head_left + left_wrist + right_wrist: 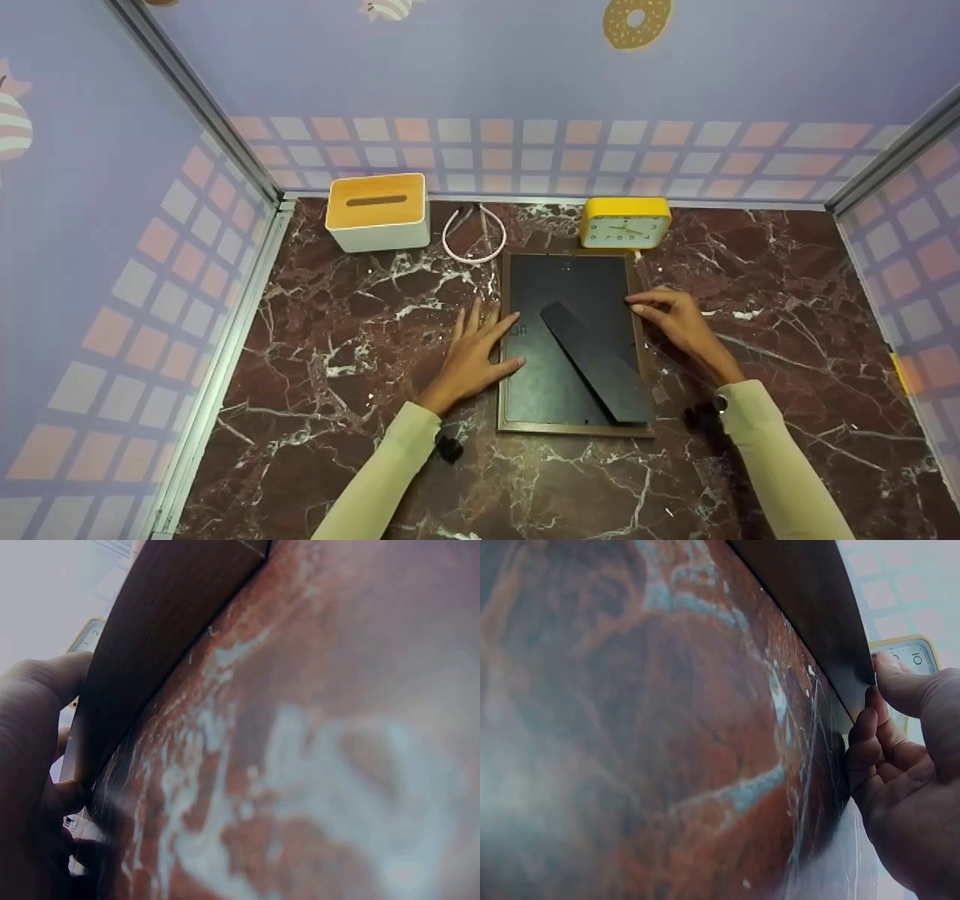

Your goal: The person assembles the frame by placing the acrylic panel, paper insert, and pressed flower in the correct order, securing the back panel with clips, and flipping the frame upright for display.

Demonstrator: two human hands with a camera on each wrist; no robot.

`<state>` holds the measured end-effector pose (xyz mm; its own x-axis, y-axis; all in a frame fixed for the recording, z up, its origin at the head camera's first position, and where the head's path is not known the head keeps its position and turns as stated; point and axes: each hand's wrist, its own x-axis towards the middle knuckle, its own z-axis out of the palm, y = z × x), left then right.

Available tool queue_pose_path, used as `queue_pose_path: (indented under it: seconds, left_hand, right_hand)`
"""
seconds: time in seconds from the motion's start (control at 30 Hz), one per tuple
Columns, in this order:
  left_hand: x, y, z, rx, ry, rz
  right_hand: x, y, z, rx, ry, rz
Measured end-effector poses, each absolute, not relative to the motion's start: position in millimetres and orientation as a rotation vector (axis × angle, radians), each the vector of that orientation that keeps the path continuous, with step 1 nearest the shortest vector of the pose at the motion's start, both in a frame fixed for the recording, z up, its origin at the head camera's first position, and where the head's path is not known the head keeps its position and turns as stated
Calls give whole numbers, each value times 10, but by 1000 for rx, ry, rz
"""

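Observation:
A picture frame (577,433) lies face down on the marble table, its black backing and brown rim upward. On the backing, the black easel stand (592,364) lies slantwise. My left hand (472,360) rests at the frame's left side, fingers spread; thumb and index finger reach over the rim, the others lie beside it. At the right rim, my right hand (679,322) pinches the edge with thumb and index finger. The right wrist view shows that thumb (900,682) at the frame's side (817,607), the other fingers curled below.
A white tissue box (379,236) with a wooden lid stands at the back left. Beside it lies a pale headband (474,260). Behind the frame's top right stands a yellow alarm clock (626,206). Patterned walls (480,67) enclose the table's back and sides.

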<state>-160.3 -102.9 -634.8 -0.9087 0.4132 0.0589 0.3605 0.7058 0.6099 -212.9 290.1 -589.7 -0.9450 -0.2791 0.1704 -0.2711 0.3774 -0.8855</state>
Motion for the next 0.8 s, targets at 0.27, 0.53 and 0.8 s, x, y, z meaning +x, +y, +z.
queue_pose_path:
  seconds: [0.27,0.53,0.8]
  left_hand:
    - [-1609,-1008,-6319,643,2826,969]
    - [-1606,-1007,-6320,649,2819,977]
    - [-1608,-1016,-6321,627,2798,968]
  right_hand:
    - [-2141,2883,-5848,-484,2561,-1702]
    - [-2218,2880,-5894,-464,2568,-1636]
    - [-2387,2937,-6065,-485,2644,-1497]
